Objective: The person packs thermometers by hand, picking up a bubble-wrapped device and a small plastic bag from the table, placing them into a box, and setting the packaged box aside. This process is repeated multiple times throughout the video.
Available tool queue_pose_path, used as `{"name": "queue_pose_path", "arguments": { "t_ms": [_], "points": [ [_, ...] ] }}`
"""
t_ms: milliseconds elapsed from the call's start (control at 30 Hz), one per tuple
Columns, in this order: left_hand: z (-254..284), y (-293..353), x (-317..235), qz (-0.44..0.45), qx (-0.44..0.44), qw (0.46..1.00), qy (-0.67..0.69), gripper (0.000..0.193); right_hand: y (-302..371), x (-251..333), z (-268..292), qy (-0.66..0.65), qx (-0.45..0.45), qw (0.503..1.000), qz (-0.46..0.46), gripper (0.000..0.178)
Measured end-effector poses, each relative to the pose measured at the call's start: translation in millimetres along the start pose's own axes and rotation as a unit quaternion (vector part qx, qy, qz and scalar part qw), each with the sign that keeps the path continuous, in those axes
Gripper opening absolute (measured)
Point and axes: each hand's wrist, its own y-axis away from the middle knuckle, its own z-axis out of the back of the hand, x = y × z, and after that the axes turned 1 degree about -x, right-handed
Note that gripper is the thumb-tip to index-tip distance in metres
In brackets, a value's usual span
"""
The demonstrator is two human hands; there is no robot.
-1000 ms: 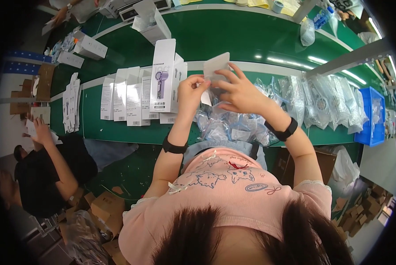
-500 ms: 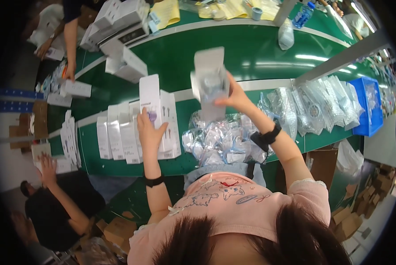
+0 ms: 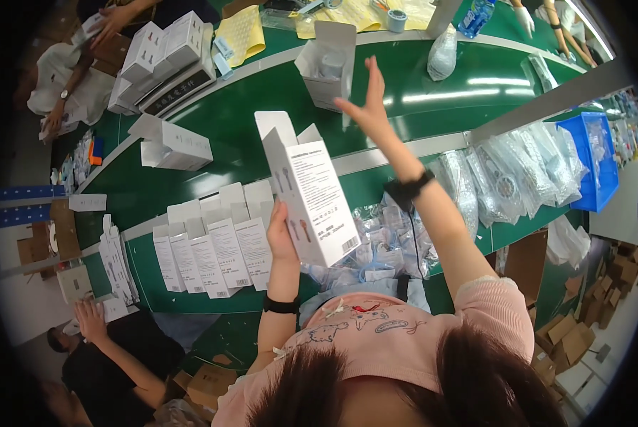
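Note:
My left hand is closed around a white printed carton, tilted in front of me with its top flaps up. My right hand is open, fingers spread and holding nothing. Just left of its fingers, on the far strip of the green table, stands another white carton with its lid up and a pale item inside. Several upright white cartons with raised flaps form a row left of my left hand. Clear plastic packets lie in a heap partly behind the held carton.
Bubble-wrapped packs line up at the right, beside a blue bin. An open carton lies at the left, near stacked boxes. A grey post crosses the right side. Co-workers' hands are busy at the left.
My right hand has placed its open carton on the far strip and let go. My left hand has lifted a carton from the row and moved it right.

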Motion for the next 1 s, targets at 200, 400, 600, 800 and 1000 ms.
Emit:
{"name": "queue_pose_path", "arguments": {
  "t_ms": [200, 400, 600, 800, 1000],
  "points": [
    [-24.4, -26.9, 29.2, -0.098, 0.054, 0.904, -0.413, 0.063, 69.1, 70.9, 60.6, -0.386, 0.211, 0.841, -0.315, 0.086],
    [-70.7, -48.6, 18.1, -0.222, 0.024, 0.923, -0.314, 0.079, 46.7, 62.0, 72.7, -0.094, 0.235, 0.967, -0.028, 0.061],
    [-46.0, -54.2, 0.3, -0.128, -0.037, 0.951, -0.280, 0.075, -86.9, -60.1, 84.3, 0.417, 0.089, 0.904, -0.010, 0.035],
    [-33.5, -41.8, -1.3, -0.131, -0.040, 0.948, -0.287, 0.065, -116.1, -163.3, 100.6, 0.545, 0.216, 0.763, -0.272, 0.045],
    [-18.4, -25.0, -14.4, -0.111, -0.030, 0.934, -0.338, 0.066, -98.0, -54.4, 86.4, 0.579, 0.600, 0.524, -0.175, 0.060]
  ]
}}
